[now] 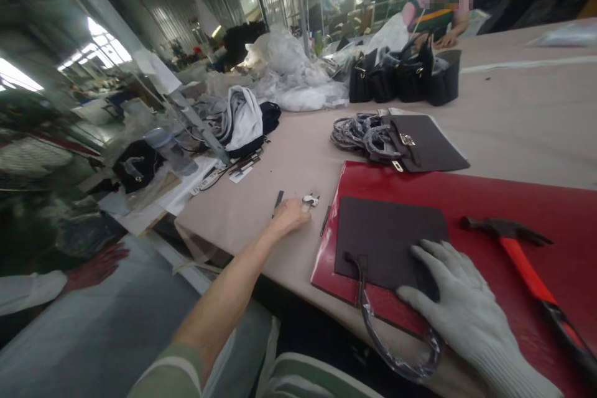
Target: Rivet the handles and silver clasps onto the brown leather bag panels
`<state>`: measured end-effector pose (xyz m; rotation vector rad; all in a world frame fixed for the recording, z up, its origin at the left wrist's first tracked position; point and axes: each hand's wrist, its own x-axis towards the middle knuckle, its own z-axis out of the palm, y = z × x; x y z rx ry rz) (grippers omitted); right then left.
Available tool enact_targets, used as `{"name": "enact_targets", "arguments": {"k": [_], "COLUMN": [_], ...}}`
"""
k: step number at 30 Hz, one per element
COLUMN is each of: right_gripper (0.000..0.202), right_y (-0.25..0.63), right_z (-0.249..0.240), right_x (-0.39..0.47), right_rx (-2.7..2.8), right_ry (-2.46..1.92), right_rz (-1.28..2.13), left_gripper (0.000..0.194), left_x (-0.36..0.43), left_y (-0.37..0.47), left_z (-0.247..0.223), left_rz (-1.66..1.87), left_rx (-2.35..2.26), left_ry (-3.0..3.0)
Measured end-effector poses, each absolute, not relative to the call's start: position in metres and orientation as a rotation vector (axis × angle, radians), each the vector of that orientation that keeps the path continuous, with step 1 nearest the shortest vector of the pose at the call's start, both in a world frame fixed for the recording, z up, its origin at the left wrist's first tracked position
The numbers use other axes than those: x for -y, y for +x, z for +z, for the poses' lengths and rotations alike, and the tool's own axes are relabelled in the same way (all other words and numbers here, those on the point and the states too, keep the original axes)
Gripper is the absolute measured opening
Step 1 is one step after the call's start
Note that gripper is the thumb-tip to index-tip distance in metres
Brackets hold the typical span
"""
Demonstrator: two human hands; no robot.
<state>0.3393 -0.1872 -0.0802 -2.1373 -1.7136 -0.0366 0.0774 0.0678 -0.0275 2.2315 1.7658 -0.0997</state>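
Observation:
My bare left hand (291, 216) reaches over the table with its fingers curled together. At its fingertips lies a small shiny metal piece (310, 200); what the fingers pinch, if anything, is hidden. A white knit glove covers my right hand (459, 298), which lies spread on a dark brown bag panel (389, 236). A handle (373, 323) wrapped in clear plastic is attached to that panel and hangs over the table edge. Under the panel is a red board (489, 199). To the right of my gloved hand rests a claw hammer (522, 261) with an orange-red and black handle.
Beyond the board lie another dark bag panel (433, 140) with a metal clasp and a heap of wrapped handles (359, 134). Black bags (405, 78) stand farther back beside plastic sheeting (284, 68). A co-worker's hand (96, 267) is at left; another person sits across the table.

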Motion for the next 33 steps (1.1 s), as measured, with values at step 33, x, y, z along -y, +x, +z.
{"name": "enact_targets", "arguments": {"k": [33], "right_gripper": [0.066], "right_y": [0.352], "right_z": [-0.102], "right_x": [0.18], "right_rx": [1.796], "right_ry": [-1.987], "right_rz": [-0.289], "left_gripper": [0.02], "left_x": [-0.081], "left_y": [0.017], "left_z": [-0.035], "left_rz": [0.35], "left_rx": [-2.056], "left_ry": [2.124]}}
